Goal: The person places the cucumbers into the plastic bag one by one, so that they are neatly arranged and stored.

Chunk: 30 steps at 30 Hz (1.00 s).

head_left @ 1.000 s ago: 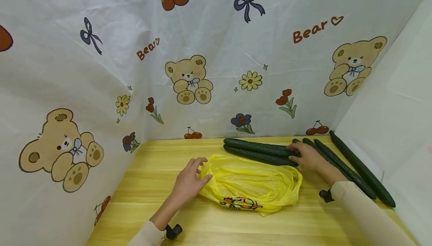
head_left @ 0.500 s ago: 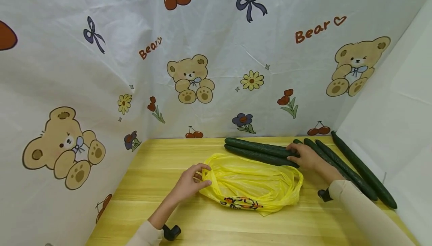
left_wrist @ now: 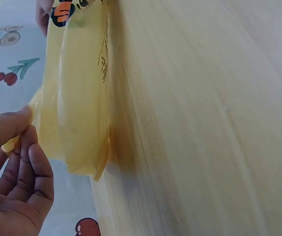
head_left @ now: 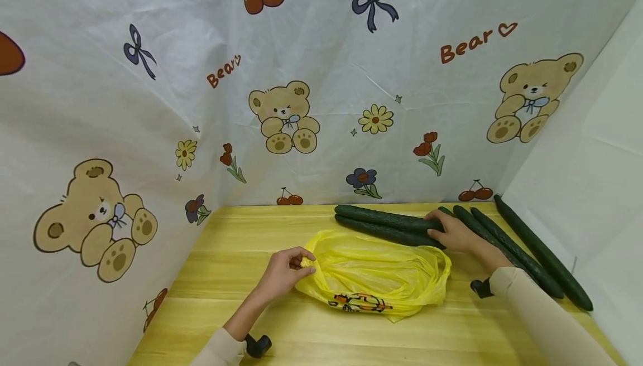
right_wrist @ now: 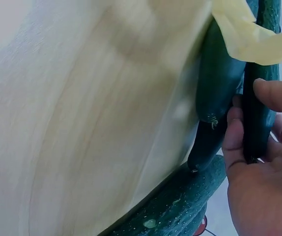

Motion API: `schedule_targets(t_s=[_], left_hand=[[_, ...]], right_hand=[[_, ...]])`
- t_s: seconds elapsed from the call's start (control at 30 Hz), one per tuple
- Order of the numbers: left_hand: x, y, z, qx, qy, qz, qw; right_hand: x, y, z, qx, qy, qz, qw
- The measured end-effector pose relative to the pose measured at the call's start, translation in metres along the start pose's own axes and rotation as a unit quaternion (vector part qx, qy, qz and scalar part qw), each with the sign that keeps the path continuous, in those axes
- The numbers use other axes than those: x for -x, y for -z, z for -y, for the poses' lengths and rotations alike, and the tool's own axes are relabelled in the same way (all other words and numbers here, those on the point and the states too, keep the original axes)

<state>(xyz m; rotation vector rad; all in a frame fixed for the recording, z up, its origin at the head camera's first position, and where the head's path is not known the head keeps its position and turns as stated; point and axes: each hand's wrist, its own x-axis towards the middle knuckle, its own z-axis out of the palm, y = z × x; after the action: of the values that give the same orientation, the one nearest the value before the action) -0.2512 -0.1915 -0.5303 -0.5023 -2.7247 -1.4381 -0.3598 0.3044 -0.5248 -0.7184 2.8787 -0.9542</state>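
Note:
A yellow plastic bag (head_left: 372,277) with a printed picture on its front lies on the table, its mouth spread. My left hand (head_left: 283,271) pinches the left edge of the bag between thumb and fingers; the left wrist view shows a bit of plastic caught there. Behind the bag, dark green cucumbers lie side by side. With my right hand (head_left: 454,232) I grip the right end of the rear cucumber (head_left: 384,217), thumb on one side and fingers round the other. The front cucumber (right_wrist: 219,73) lies beside it, partly behind the bag in the head view.
More cucumbers (head_left: 532,249) lie slanting along the right side, partly under my right forearm. A white panel (head_left: 603,159) stands along the right edge. Bear-printed white cloth (head_left: 326,176) walls the back and left of the wooden table (head_left: 241,232).
My left hand's spread fingers have come together on the bag's left edge. The right hand stays at the cucumber's end with little movement.

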Motion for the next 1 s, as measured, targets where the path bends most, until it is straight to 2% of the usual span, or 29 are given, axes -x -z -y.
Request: schedule_targets(t_s=[0.17,0.37,0.57,0.73,1.0], left_hand=[[0.000,0.000,0.000,-0.013,-0.024,-0.007,0.9996],[0.001,-0.001,0.000,-0.023,-0.039,-0.010,0.9990],[0.001,-0.002,0.001,-0.036,-0.068,-0.022,0.9968],[0.000,-0.002,0.002,-0.040,-0.065,-0.037,0.9964],[0.000,-0.002,0.002,-0.041,-0.055,-0.030,0.9972]], right_hand=[[-0.001,0.000,0.009,-0.032,-0.003,0.001,0.9995],[-0.005,-0.007,0.013,-0.022,-0.015,-0.002,0.9996],[-0.006,-0.013,0.014,-0.006,-0.033,-0.016,0.9993],[-0.002,-0.012,0.021,-0.001,-0.039,-0.039,0.9985],[0.001,-0.014,0.029,0.001,-0.022,-0.067,0.9975]])
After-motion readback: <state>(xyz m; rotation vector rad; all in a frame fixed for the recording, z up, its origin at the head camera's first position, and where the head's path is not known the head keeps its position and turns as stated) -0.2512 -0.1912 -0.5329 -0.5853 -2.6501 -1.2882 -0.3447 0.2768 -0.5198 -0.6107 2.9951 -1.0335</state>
